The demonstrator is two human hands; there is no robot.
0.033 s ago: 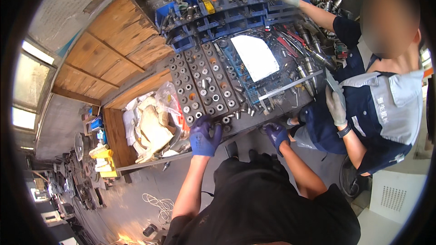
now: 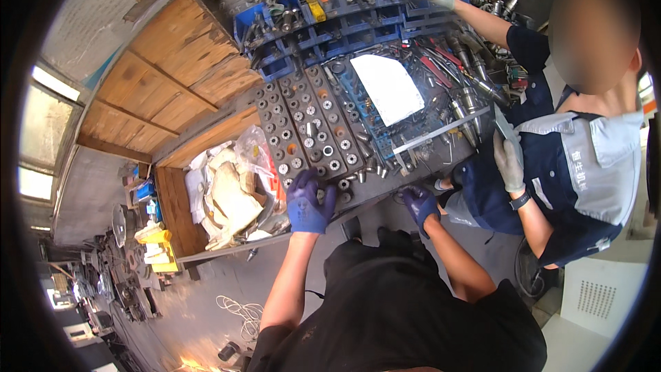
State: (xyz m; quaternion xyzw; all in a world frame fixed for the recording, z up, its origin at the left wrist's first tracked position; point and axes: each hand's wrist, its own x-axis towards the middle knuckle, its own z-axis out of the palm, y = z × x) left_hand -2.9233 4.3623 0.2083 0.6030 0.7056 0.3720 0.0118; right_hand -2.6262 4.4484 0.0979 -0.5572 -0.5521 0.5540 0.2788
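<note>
The purple-gloved left hand [image 2: 308, 205] arches over the near end of dark, block-shaped racks [image 2: 335, 116] of round, slotted metal collets [image 2: 335, 164], the similarly gloved right hand [image 2: 420, 208] curls beside the bench [image 2: 377, 184], and neither's grip can be determined.

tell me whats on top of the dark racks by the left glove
On the dark racks stand rows of round metal pieces, some with slotted faces. The left hand covers part of the near end, so anything beneath it cannot be seen.
</note>
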